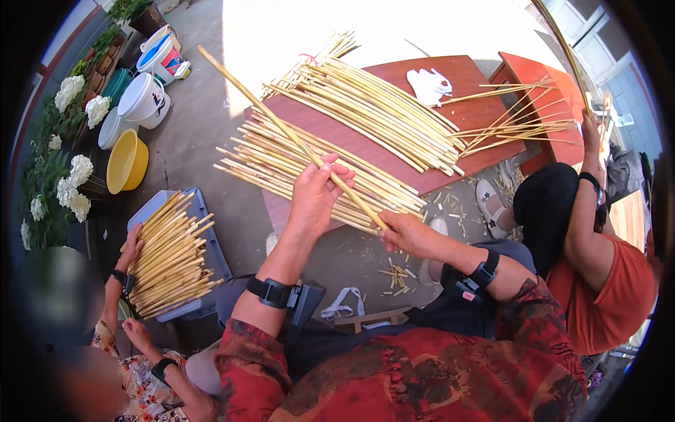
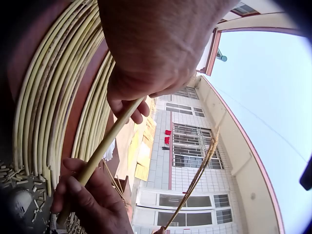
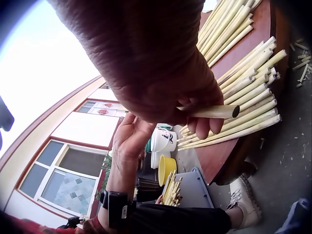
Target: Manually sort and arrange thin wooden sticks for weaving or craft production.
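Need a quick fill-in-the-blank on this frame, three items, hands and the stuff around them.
1. The left hand and right hand both grip one long ____.
2. The basin near the white flowers is ____.
3. The stalk piles lie on the ____.

Missing words: stalk; yellow; table.

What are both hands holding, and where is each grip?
One long pale stalk: the left hand grips it partway along, nearer the lower end; the right hand grips just short of its cut end.
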Demonstrator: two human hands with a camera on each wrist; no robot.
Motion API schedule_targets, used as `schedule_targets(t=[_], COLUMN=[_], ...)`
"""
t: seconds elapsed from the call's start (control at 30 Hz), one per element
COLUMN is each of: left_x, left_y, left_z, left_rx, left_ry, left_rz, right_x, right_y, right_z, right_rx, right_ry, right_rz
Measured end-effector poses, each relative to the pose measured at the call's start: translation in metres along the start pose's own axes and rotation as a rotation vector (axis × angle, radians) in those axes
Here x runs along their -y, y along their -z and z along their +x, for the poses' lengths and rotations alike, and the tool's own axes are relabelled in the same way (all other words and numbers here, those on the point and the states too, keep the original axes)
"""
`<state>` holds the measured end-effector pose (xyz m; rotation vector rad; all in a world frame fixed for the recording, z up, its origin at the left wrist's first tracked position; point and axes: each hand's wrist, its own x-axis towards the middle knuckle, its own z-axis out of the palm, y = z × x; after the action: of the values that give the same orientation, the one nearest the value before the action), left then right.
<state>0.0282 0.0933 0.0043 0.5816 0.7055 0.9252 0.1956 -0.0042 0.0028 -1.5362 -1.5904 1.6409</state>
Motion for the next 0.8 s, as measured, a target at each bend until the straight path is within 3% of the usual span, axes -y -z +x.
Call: schedule_targets(t=[0.23,0.3,0.5,0.6,0.8], left_x=[0.002,-0.005,-0.040,-0.062,-0.092], left_y=[0.000,0.000,0.021,0.033,0.051], left_z=[-0.009,-0.010,-0.008,-0.006,-0.011], left_rx=[-0.069,-0.115,-0.232,-0.293,-0.375], left_ry=[-0.075,-0.111,-0.249,-0.352,-0.433], left_rz=[-0.206,-0.228,-0.280,-0.321,-0.424], right_x=[0.011,0.027,0.035,0.040,0.031], right_y=[-0.024,-0.026,-0.030,-0.018,-0.007], right_z=[0.007,0.004,-0.011,-0.041,-0.107], right_rx=[-0.035,-0.034,-0.044,-0.080,-0.127], right_ry=[0.148,0.040,0.064,0.011,-0.056], right_rz=[0.047,0.061,-0.077,-0.254,-0.220])
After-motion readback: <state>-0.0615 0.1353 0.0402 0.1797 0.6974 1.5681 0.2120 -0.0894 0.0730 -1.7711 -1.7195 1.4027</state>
